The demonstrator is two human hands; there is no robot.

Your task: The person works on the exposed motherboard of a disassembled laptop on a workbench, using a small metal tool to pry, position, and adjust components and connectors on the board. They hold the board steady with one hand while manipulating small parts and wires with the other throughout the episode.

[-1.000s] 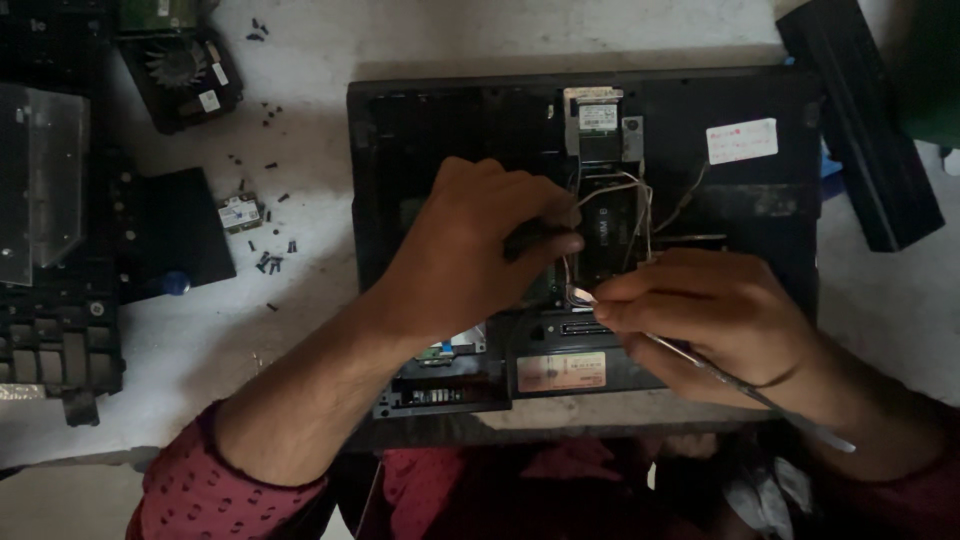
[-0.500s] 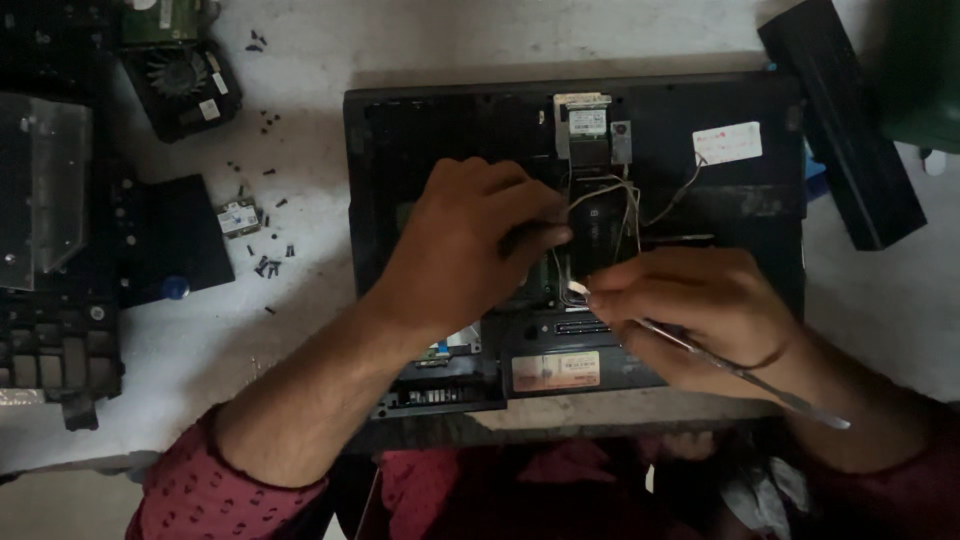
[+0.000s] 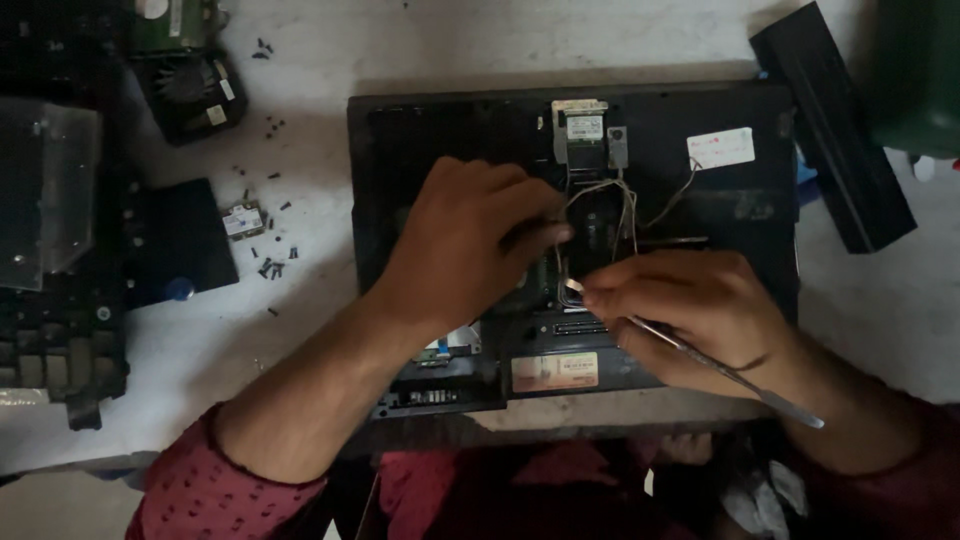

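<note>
Head view: left hand (image 3: 465, 245) rests on opened black laptop base (image 3: 460, 130), fingers curled, tips pinched near thin grey wires (image 3: 628, 205) at chassis middle; what they pinch, cannot tell. Right hand (image 3: 700, 305) fingers closed round a slim metal tool (image 3: 740, 378), its tip at a small part just below the wires. Laptop base lies on pale table (image 3: 330, 60), loose screws (image 3: 272, 266) to its left.
</note>
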